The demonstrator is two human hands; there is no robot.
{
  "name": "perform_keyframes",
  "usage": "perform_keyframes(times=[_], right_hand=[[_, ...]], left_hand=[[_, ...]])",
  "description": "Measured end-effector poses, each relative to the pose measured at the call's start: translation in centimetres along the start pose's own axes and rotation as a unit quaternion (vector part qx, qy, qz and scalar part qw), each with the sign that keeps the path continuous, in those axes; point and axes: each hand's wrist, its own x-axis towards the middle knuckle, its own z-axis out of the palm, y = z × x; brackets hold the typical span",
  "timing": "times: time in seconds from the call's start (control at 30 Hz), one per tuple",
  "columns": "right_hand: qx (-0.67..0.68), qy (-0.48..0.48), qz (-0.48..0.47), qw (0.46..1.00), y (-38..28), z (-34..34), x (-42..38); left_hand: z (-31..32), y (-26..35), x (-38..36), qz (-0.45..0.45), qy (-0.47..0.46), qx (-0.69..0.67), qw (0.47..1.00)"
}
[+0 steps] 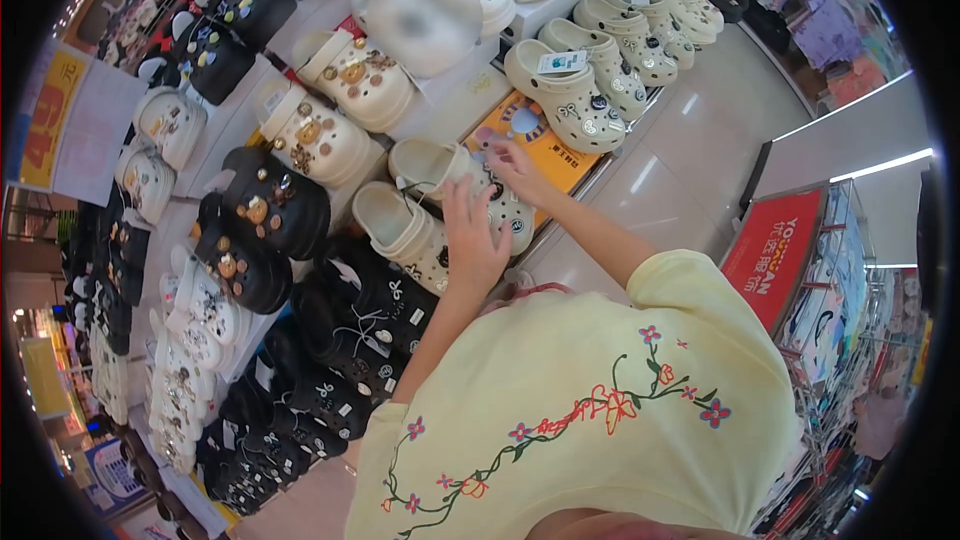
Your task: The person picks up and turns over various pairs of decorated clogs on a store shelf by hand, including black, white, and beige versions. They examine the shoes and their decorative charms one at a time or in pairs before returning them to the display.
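A pair of beige clogs with black and silver charms sits at the display's near edge. My left hand [475, 237] rests over the clog [432, 162] on the right of the pair, fingers spread across its upper. The other clog [390, 222] stands to the left of that hand. Beside the right clog, at the edge of the orange sign, is my right hand [517, 172]. Its fingers are bent and drawn together; what lies between their tips is too small to make out.
An orange printed board [535, 130] lies behind my right hand. More cream clogs [575, 105] line the right edge, with black clogs [270, 200] and cream clogs with bear charms [310, 135] to the left. A red sign [775, 255] tops a rack at right. Tiled floor [690, 110] runs between.
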Motion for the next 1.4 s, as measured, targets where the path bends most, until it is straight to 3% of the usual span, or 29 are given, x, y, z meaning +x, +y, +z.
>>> perform_keyframes(times=[0.07, 0.13, 0.2, 0.27, 0.43, 0.47, 0.53, 0.63, 0.7, 0.73, 0.83, 1.0, 1.03, 1.13, 1.33, 1.4], right_hand=[[0.044, 0.058, -0.009, 0.997, -3.5, -3.0, -1.2], [-0.031, 0.142, -0.031, 0.989, -7.0, -7.4, -1.3], [-0.166, 0.272, -0.118, 0.941, -4.3, -12.7, 1.0], [-0.26, 0.334, -0.156, 0.893, -4.2, -17.3, 2.1], [-0.292, 0.255, -0.002, 0.922, 1.3, -25.7, 5.4], [-0.302, 0.229, 0.025, 0.925, 2.2, -26.6, 6.2], [-0.171, 0.212, 0.065, 0.96, 3.0, -27.0, 6.7], [-0.034, 0.163, 0.138, 0.976, 0.3, -27.4, 5.1], [0.049, 0.06, 0.313, 0.947, -1.0, -29.5, 4.8], [0.084, 0.025, 0.34, 0.936, 0.0, -30.1, 4.7], [0.181, -0.037, 0.387, 0.903, 1.5, -31.1, 5.5], [0.344, -0.023, 0.355, 0.869, 2.1, -28.6, 6.5], [0.387, -0.021, 0.307, 0.869, 2.8, -28.4, 6.6], [0.317, 0.018, 0.272, 0.908, 2.9, -28.1, 6.0], [0.208, 0.002, 0.248, 0.946, 2.7, -26.3, 4.9], [0.164, 0.004, 0.228, 0.96, 2.2, -25.3, 4.4]], left_hand=[[-0.5, 0.4, -0.3, -0.002, -0.018, 0.004, 1.0], [-0.9, 0.3, -1.2, -0.016, -0.026, -0.006, 1.0], [-0.5, -0.2, -2.1, -0.026, -0.012, -0.025, 0.999], [0.4, -0.1, -2.0, -0.028, -0.002, -0.052, 0.998], [3.9, 2.4, 0.8, 0.004, 0.011, -0.145, 0.989], [5.1, 2.7, 1.5, -0.043, 0.001, -0.195, 0.98], [8.5, 3.4, 2.8, -0.137, -0.015, -0.295, 0.945], [16.2, 3.1, 5.3, -0.393, 0.019, -0.491, 0.778], [18.9, 3.3, 8.4, -0.453, 0.029, -0.62, 0.64], [19.8, 3.4, 8.7, -0.482, 0.035, -0.673, 0.559], [22.5, 3.6, 9.9, -0.482, 0.094, -0.686, 0.537], [25.4, 5.4, 10.5, -0.531, 0.193, -0.558, 0.608], [25.7, 5.3, 10.6, -0.541, 0.214, -0.523, 0.623], [25.1, 5.7, 10.3, -0.546, 0.251, -0.497, 0.626], [23.1, 6.7, 8.4, -0.547, 0.297, -0.468, 0.627], [21.4, 7.7, 7.6, -0.534, 0.319, -0.51, 0.594]])
